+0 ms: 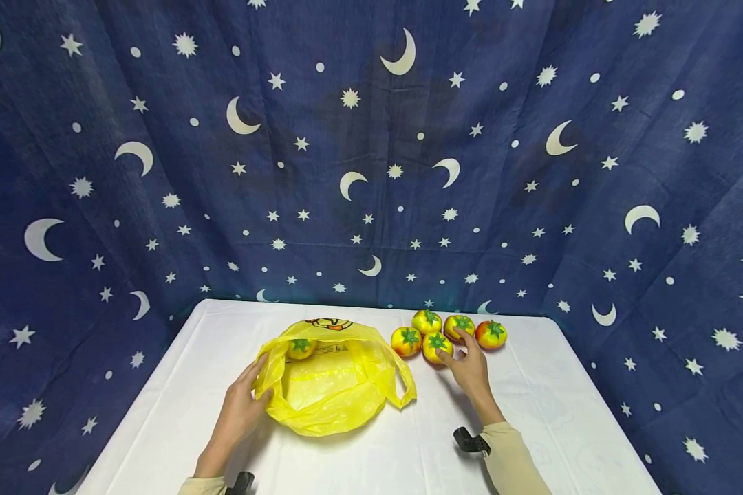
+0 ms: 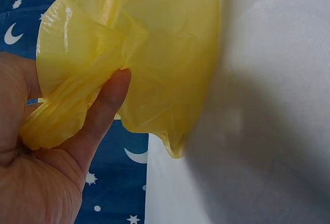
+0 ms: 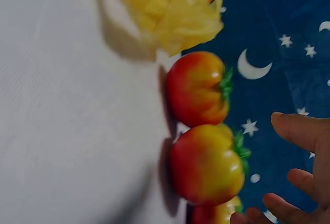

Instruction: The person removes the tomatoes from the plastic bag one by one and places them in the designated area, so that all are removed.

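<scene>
A yellow plastic bag lies on its side with its mouth spread toward me. My left hand grips the bag's left edge, and the left wrist view has gathered plastic between its thumb and fingers. Inside the bag, toward the back left, is one red-and-yellow tomato with a green leafy top. Several similar tomatoes sit in a cluster right of the bag. My right hand hovers over the cluster, fingers spread around the nearest tomato; the right wrist view has a gap between the fingers and the tomatoes.
A white cloth covers the table. Beyond its far edge hangs a dark blue curtain with moons and stars. The bag's loose handle reaches toward the tomatoes. Farthest right in the cluster is a redder tomato.
</scene>
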The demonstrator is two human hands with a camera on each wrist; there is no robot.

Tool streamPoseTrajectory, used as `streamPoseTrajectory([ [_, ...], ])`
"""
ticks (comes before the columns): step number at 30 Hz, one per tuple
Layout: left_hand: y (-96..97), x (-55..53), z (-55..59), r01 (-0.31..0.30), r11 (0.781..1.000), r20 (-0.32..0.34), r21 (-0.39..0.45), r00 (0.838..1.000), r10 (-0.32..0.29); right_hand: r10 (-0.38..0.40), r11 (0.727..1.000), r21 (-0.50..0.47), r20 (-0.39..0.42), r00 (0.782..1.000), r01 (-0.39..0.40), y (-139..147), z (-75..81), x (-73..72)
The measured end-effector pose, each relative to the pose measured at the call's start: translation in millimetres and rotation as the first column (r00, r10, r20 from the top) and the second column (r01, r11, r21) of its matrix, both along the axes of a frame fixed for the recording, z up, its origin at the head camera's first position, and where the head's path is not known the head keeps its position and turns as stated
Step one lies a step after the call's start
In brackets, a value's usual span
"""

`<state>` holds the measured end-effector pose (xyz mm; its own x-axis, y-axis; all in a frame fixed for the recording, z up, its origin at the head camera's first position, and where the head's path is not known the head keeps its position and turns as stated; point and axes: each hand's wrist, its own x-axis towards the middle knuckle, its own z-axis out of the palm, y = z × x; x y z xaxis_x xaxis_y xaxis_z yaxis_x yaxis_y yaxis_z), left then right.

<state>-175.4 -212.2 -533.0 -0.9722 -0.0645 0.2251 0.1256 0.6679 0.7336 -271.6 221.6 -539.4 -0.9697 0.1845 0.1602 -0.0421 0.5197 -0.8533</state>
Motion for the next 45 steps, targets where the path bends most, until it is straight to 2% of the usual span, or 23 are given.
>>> streamPoseTrajectory([
  [6,-0.5,-0.1,-0.5,0.0,1.0,-0.023,-0.011,1.0,0.0,0.015,0.999,-0.049,-0.048,0.999,-0.018,-4.2,16.1,7.7],
  [15,-1.4,-0.2,0.8,-0.001,1.0,-0.058,-0.016,0.998,0.0,0.032,0.991,-0.121,-0.18,0.983,-0.054,-19.1,48.8,21.5],
  [23,-0.8,-0.1,2.7,0.001,1.0,-0.036,-0.014,0.999,-0.001,0.048,0.978,-0.187,-0.229,0.972,-0.092,-42.8,71.9,30.0],
  [32,-0.6,-1.0,4.9,-0.001,1.0,-0.055,-0.005,0.998,0.001,0.161,0.943,-0.242,-0.273,0.948,-0.23,-79.4,115.3,60.1],
  [35,-1.2,-1.1,5.3,-0.001,1.0,-0.067,-0.008,0.998,0.0,0.192,0.941,-0.224,-0.265,0.945,-0.254,-89.0,119.0,65.5],
  [39,-1.7,-1.3,6.0,-0.004,1.0,-0.063,-0.012,0.998,0.003,0.228,0.931,-0.23,-0.241,0.943,-0.284,-100.2,115.7,67.0],
  [45,-2.4,-2.7,6.1,-0.011,1.0,-0.06,-0.008,0.998,0.01,0.315,0.907,-0.23,-0.187,0.93,-0.353,-115.0,85.4,53.4],
])
